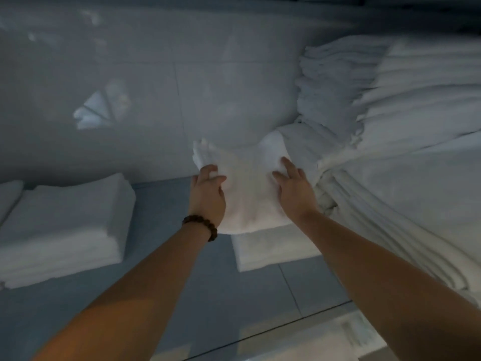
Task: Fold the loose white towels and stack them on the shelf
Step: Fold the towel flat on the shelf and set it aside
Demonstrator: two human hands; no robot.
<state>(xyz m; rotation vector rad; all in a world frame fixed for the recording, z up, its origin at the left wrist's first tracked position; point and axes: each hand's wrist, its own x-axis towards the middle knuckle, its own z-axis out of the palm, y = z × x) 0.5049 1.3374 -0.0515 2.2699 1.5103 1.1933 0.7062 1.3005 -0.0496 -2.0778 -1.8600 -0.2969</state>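
Observation:
A folded white towel [247,188] lies on top of a low stack of folded towels [270,252] in the middle of the grey-blue shelf [182,256]. My left hand [208,194], with a bead bracelet on its wrist, grips the towel's left edge with curled fingers. On the towel's right side my right hand [294,186] presses flat with spread fingers. Both forearms reach in from the bottom of the view.
A taller stack of folded towels [65,227] stands at the left of the shelf. A big pile of white linen [390,142] fills the right side, touching the middle stack. A pale glossy wall [130,87] rises behind the shelf.

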